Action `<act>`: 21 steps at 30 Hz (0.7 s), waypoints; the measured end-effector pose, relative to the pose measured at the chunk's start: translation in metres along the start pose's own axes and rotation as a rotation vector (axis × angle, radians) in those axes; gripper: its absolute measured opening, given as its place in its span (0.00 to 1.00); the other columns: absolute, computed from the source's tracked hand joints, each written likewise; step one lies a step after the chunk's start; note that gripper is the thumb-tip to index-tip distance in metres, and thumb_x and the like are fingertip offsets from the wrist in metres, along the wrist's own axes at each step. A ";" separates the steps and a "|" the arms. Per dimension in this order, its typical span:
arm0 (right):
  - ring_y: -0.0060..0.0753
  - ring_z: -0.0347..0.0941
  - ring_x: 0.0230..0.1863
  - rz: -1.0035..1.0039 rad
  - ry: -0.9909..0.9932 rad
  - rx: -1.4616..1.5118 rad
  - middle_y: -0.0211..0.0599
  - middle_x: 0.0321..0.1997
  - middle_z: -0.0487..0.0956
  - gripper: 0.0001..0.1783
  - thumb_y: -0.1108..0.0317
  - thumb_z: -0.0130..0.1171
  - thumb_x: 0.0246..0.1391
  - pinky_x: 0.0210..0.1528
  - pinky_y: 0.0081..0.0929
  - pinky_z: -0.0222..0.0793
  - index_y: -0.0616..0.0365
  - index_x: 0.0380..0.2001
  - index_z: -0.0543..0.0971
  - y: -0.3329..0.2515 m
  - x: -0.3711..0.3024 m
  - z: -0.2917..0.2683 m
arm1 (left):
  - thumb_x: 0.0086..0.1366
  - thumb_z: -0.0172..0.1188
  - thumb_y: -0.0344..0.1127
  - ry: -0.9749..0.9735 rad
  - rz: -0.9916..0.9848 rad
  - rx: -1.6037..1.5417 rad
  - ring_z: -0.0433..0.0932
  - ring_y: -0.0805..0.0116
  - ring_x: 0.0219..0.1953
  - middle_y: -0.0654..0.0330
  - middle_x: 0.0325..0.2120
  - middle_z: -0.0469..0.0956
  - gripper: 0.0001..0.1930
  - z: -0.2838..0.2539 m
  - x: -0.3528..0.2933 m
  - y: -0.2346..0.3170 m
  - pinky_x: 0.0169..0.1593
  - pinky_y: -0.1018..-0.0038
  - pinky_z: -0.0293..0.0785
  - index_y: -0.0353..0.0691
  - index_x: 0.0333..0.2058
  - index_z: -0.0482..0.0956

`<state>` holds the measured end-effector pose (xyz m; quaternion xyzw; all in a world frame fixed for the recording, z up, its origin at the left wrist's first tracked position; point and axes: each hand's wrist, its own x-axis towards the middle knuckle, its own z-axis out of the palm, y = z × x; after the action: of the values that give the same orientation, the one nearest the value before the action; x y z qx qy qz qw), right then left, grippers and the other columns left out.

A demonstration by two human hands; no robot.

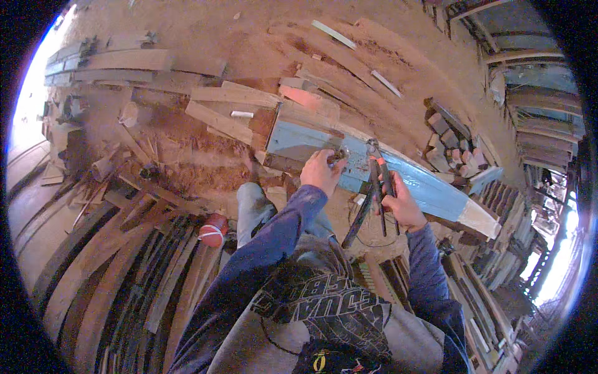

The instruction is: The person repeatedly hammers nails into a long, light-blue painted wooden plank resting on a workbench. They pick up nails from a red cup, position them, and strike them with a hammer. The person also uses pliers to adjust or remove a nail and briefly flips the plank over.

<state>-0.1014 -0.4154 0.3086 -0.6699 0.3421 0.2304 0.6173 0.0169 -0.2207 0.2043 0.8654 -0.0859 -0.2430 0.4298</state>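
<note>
My right hand point(405, 206) is closed around the dark handles of a pair of pliers point(381, 171), which has an orange-red patch below its metal head. The head points away from me, over a long workbench board point(430, 187) with a blue, shiny top. To its left, the fingers of my left hand point(321, 171) are bent together at a small shiny piece point(342, 153) above the blue top. Its kind is too small to make out. Small dark bits lie on the blue surface between my hands.
Planks point(233, 93) lie past the board's left end. Short wood blocks point(451, 143) are heaped at the far right. Stacked long timbers point(149, 280) fill the lower left, beside a red round container point(213, 230) with a white band. Reddish sawdust covers the ground.
</note>
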 end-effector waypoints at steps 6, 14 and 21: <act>0.31 0.78 0.26 0.121 -0.026 -0.476 0.43 0.44 0.77 0.26 0.72 0.58 0.54 0.32 0.32 0.75 0.60 0.57 0.66 -0.053 0.026 -0.011 | 0.64 0.59 0.41 -0.082 -0.050 -0.104 0.80 0.47 0.43 0.52 0.39 0.82 0.12 -0.004 0.009 0.004 0.45 0.53 0.77 0.46 0.42 0.82; 0.65 0.77 0.46 -0.039 -0.311 -1.351 0.62 0.45 0.80 0.29 0.64 0.58 0.49 0.50 0.52 0.73 0.62 0.56 0.70 -0.131 0.059 -0.014 | 0.64 0.58 0.41 -0.244 -0.212 -0.178 0.81 0.46 0.39 0.54 0.36 0.81 0.09 -0.024 0.018 0.007 0.42 0.50 0.77 0.47 0.39 0.81; 0.64 0.77 0.49 0.214 -0.598 -1.500 0.62 0.43 0.80 0.27 0.66 0.56 0.49 0.51 0.52 0.73 0.63 0.54 0.71 -0.195 0.098 0.005 | 0.65 0.56 0.38 -0.059 0.050 -0.197 0.81 0.46 0.33 0.54 0.35 0.79 0.06 -0.015 0.008 0.004 0.34 0.51 0.77 0.45 0.37 0.77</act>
<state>0.1087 -0.4272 0.3663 -0.7790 -0.0206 0.6251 0.0443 0.0314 -0.2154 0.2125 0.8090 -0.0960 -0.2647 0.5160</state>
